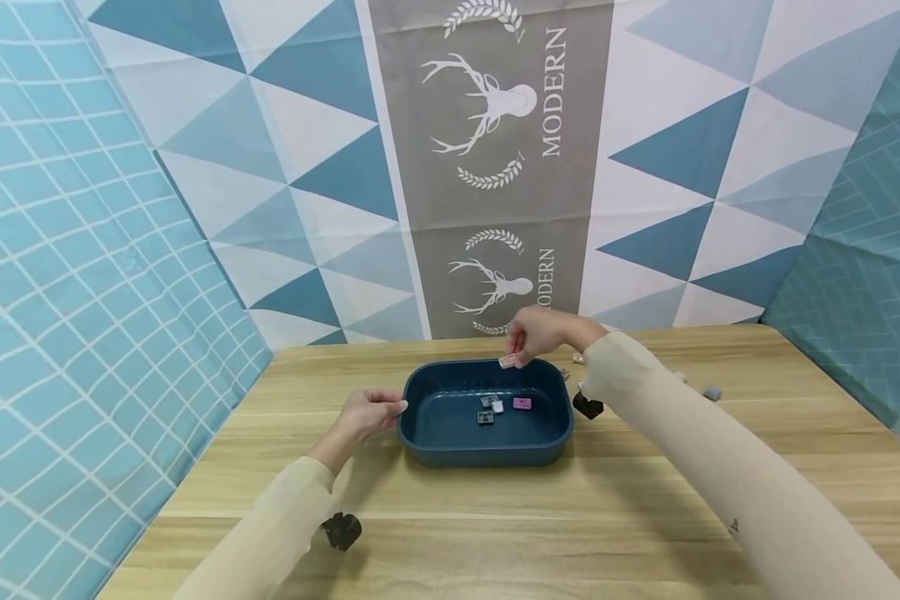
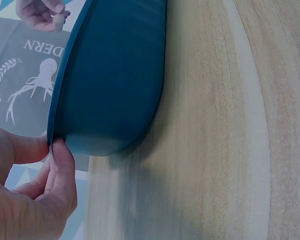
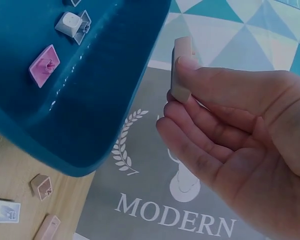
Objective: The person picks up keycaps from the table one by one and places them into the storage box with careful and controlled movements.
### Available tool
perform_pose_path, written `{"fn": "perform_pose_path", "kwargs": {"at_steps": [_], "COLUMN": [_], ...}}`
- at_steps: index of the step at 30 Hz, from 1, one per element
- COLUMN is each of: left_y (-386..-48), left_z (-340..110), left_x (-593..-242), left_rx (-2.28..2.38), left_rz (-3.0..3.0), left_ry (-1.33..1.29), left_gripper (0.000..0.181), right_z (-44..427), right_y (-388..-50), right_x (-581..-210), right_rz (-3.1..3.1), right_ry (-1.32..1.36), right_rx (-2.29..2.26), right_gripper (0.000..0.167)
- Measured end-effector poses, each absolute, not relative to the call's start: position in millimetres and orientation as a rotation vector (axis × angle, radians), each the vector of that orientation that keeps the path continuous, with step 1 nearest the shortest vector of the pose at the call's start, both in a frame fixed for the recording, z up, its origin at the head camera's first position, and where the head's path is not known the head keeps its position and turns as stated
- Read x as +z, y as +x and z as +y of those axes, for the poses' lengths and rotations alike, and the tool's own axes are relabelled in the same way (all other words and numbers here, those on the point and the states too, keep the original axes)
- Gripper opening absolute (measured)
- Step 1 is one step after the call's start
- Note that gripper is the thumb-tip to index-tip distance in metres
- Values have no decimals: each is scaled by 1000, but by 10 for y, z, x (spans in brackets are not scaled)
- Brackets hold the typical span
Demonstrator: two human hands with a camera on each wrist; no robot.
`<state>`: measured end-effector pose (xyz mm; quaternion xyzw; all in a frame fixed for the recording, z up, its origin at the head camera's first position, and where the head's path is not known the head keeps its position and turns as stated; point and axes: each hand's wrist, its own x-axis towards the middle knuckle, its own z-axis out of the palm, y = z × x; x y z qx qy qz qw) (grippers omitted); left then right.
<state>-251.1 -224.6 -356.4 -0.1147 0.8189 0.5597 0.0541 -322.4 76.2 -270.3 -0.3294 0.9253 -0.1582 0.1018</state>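
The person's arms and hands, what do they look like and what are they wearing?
The long cream fabric left sleeve looks plain where visible; the matching right sleeve bears a small dark triangular mark. A small black blocky piece shows by the left sleeve, another by the right. The left hand and right hand wear no gloves. No cables show.

Head view looks forward and down over the surface (image 1: 457, 533); closer wrist views share the tub (image 1: 487, 457): left its outside, right its inside.
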Motion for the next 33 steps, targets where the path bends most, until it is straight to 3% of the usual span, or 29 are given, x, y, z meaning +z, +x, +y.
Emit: {"fn": "perform_pose_path", "kwargs": {"at_steps": [33], "left_y": [-2498], "left_z": [-2235], "left_x": [-3526], "left_rx": [1698], "left_rz": [2480], "left_ry": [-350], "left_gripper": [24], "right_z": [865], "right_y": [-3244], "right_x": [-2863], "right_rz": [2783], "right_ry": [-868], "right_rx": [-504], "right_gripper": [22]}}
